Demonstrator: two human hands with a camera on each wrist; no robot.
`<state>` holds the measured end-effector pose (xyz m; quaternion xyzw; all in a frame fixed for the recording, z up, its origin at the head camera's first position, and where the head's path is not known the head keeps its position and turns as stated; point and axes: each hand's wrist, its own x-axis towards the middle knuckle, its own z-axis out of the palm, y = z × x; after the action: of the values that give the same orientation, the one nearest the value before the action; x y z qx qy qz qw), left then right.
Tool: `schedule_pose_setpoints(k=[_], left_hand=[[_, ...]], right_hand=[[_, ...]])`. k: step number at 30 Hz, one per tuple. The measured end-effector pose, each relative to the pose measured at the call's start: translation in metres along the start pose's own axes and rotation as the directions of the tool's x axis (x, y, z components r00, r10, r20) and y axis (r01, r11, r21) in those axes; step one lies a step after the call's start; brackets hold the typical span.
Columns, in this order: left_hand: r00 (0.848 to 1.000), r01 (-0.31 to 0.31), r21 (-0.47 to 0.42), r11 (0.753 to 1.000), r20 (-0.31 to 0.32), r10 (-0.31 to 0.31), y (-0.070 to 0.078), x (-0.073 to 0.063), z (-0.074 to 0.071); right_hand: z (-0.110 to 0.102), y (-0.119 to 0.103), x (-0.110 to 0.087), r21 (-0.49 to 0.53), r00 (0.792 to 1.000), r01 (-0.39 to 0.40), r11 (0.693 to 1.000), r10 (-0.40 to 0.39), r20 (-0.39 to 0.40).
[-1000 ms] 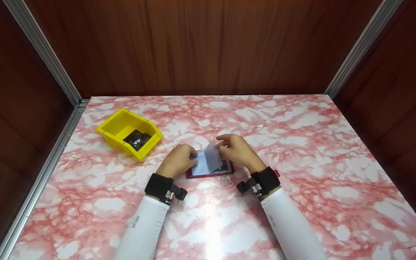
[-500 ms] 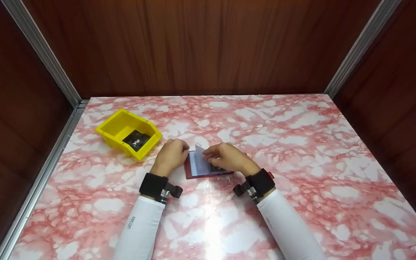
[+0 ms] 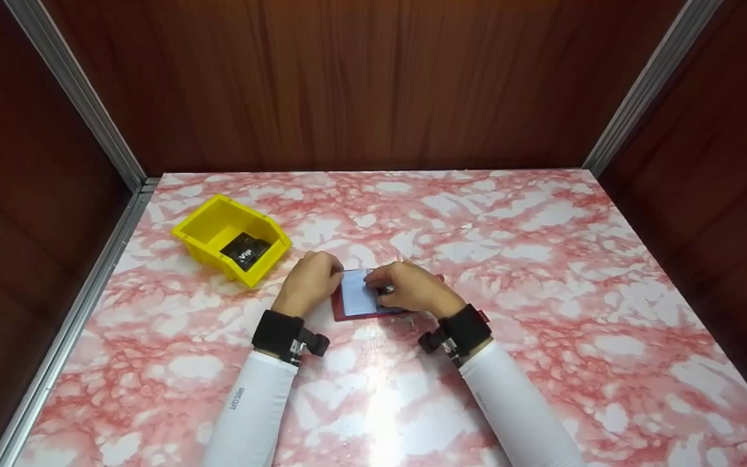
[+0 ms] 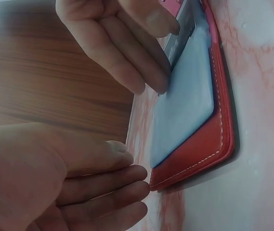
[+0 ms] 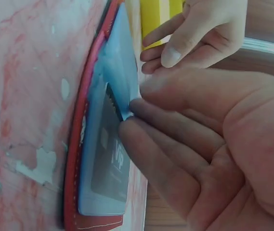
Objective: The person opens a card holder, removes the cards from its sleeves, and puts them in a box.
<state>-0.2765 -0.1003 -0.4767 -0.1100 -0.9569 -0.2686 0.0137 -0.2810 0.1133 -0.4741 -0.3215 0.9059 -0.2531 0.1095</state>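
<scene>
An open red card holder (image 3: 339, 310) with white stitching (image 4: 189, 163) lies on the table, its clear bluish sleeves (image 3: 358, 293) spread out. Inside the right-hand sleeve sits a black card (image 5: 109, 166) lettered "Vip". My right hand (image 3: 415, 288) is over the right half, and its fingertips touch the sleeve near the card's inner edge in the right wrist view. Beside the left cover is my left hand (image 3: 308, 283), fingers loosely extended and holding nothing; the left wrist view has its fingertips next to the cover's corner. The right hand partly hides the holder in the head view.
A yellow bin (image 3: 208, 250) stands at the left of the table, with black cards (image 3: 245, 250) in it, the top one lettered "Vip". Dark wood-grain panels (image 3: 373, 84) with metal corner posts enclose the pink-and-white marbled table (image 3: 542, 259) at back and sides.
The raised clear sleeve has swung to the left and now lies flat. My right hand has moved left over the holder, and my left hand has let go of the left side.
</scene>
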Motion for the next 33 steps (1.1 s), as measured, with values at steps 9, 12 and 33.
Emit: schedule_pose_setpoints(k=[9, 12, 33], left_hand=[[1.0, 0.005, -0.018, 1.0, 0.016, -0.004, 0.004, 0.001, 0.003], [1.0, 0.006, -0.016, 1.0, 0.015, -0.005, 0.004, 0.001, 0.003], [0.999, 0.026, -0.021, 0.999, 0.044, -0.025, 0.003, 0.002, 0.007]], right_hand=[[0.007, -0.004, 0.002, -0.115, 0.999, 0.01, 0.993, -0.014, -0.042], [0.009, -0.006, 0.003, -0.138, 0.998, 0.033, 0.99, -0.041, -0.055], [0.022, -0.008, 0.007, -0.184, 0.984, 0.079, 0.98, -0.106, -0.142]])
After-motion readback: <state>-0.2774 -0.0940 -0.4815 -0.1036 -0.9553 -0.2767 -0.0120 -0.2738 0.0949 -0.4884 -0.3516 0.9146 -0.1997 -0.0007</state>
